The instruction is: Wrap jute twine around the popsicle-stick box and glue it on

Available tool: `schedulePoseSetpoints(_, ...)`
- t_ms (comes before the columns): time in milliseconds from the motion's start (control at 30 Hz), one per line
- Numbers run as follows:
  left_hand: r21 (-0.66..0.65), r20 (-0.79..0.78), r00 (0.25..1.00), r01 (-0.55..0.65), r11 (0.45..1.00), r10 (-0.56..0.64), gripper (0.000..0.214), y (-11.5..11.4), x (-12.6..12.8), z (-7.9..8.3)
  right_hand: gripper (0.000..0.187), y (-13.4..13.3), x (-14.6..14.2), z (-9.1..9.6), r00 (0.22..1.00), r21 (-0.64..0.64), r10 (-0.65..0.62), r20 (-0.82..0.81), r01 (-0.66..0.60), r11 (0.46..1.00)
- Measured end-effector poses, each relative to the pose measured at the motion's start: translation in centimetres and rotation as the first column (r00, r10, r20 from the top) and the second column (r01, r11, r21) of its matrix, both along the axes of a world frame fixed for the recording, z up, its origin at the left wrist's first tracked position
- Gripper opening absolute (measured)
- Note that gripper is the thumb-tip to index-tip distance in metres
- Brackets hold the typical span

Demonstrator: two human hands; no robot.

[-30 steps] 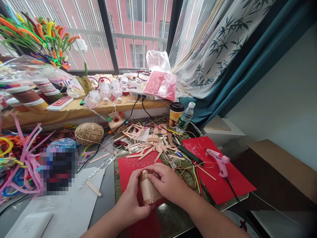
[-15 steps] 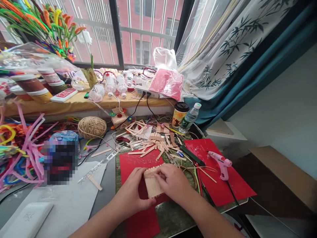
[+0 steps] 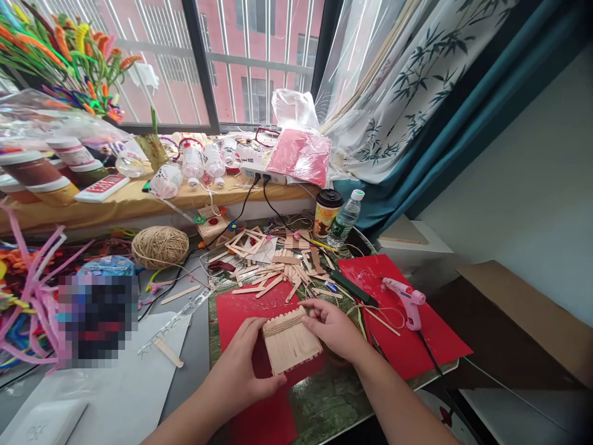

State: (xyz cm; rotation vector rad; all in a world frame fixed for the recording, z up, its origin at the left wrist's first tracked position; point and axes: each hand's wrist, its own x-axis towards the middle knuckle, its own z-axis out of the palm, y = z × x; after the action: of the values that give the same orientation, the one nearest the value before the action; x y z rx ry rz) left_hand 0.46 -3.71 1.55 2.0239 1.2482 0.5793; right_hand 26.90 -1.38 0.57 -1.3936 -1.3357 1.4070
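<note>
A small box made of craft sticks (image 3: 293,351) is held between my two hands above the red sheet (image 3: 252,303). Rows of jute twine (image 3: 286,322) cross its face just below the rounded stick ends. My left hand (image 3: 241,364) grips the left side, fingers behind the upper corner and thumb stretched near the lower edge. At the upper right corner, my right hand (image 3: 331,330) pinches the box where the twine runs; whether it also holds a loose twine end is hidden.
Loose craft sticks (image 3: 296,272) lie in a pile beyond the box. A pink glue gun (image 3: 406,301) rests on another red sheet at right. A twine ball (image 3: 160,246), a coffee cup (image 3: 327,213) and a water bottle (image 3: 346,219) stand behind. Pipe cleaners (image 3: 32,278) crowd the left.
My right hand has moved from the front of the box to its upper right corner, uncovering more of the twine and front face. The camera view has turned slightly right.
</note>
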Motion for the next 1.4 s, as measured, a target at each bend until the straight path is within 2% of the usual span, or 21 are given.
schedulePoseSetpoints(100,0.078,-0.050,0.999,0.023,0.997,-0.019,0.091,-0.2,-0.1,-0.4,0.046,0.3,0.2,-0.5,0.998,-0.020,0.004,-0.057,-0.006,1.000)
schedulePoseSetpoints(200,0.170,-0.113,0.993,0.063,0.983,-0.044,0.106,-0.4,0.2,-0.1,0.044,0.2,0.1,-0.3,0.998,-0.020,-0.009,-0.065,0.008,1.000)
schedulePoseSetpoints(300,0.238,-0.167,0.985,0.089,0.967,-0.050,0.113,-0.7,0.9,0.6,0.039,-0.3,-0.5,0.4,0.999,0.003,-0.012,-0.040,0.012,1.000)
schedulePoseSetpoints(400,0.270,-0.197,0.980,0.074,0.960,-0.020,0.110,-1.0,1.5,0.8,0.034,-0.9,-1.4,1.5,1.000,0.044,0.006,0.018,-0.006,0.999)
schedulePoseSetpoints(500,0.257,-0.183,0.983,0.020,0.966,0.029,0.101,-1.3,1.4,0.6,0.032,-1.1,-2.2,2.9,0.999,0.057,0.030,0.027,-0.031,0.998)
schedulePoseSetpoints(633,0.266,-0.123,0.991,-0.021,0.964,0.056,0.095,-1.5,0.7,0.4,0.034,-1.0,-2.3,4.2,0.993,0.047,0.088,-0.078,-0.085,0.995)
schedulePoseSetpoints(800,0.259,-0.017,0.999,-0.032,0.965,0.037,0.096,-1.6,0.0,0.3,0.034,-1.1,-1.0,4.3,0.987,0.118,0.155,-0.047,-0.149,0.982)
schedulePoseSetpoints(967,0.253,0.103,0.994,-0.052,0.966,0.027,0.102,-1.5,-0.1,-0.2,0.034,-1.3,-1.2,4.5,0.992,0.171,0.126,-0.022,-0.121,0.978)
schedulePoseSetpoints(1100,0.078,0.168,0.985,0.013,0.997,-0.026,0.109,-1.5,0.4,-0.6,0.030,-2.0,-2.9,5.9,0.992,0.094,0.092,-0.087,-0.083,0.992)
schedulePoseSetpoints(1167,-0.037,0.213,0.975,0.079,0.996,-0.069,0.110,-1.5,0.5,-0.6,0.028,-2.4,-3.8,6.5,0.993,0.062,0.100,-0.059,-0.096,0.993)
schedulePoseSetpoints(1233,-0.076,0.244,0.966,0.111,0.991,-0.089,0.114,-1.5,0.5,-0.6,0.027,-2.6,-4.6,6.9,0.993,0.068,0.115,0.014,-0.116,0.991)
schedulePoseSetpoints(1333,0.017,0.240,0.969,0.056,0.998,-0.059,0.125,-1.7,0.3,-0.3,0.024,-2.6,-5.4,6.8,0.987,0.089,0.123,0.104,-0.132,0.987)
schedulePoseSetpoints(1400,0.077,0.232,0.972,0.028,0.997,-0.045,0.121,-1.9,0.2,0.0,0.025,-2.4,-5.8,6.5,0.986,0.083,0.130,0.106,-0.139,0.987)
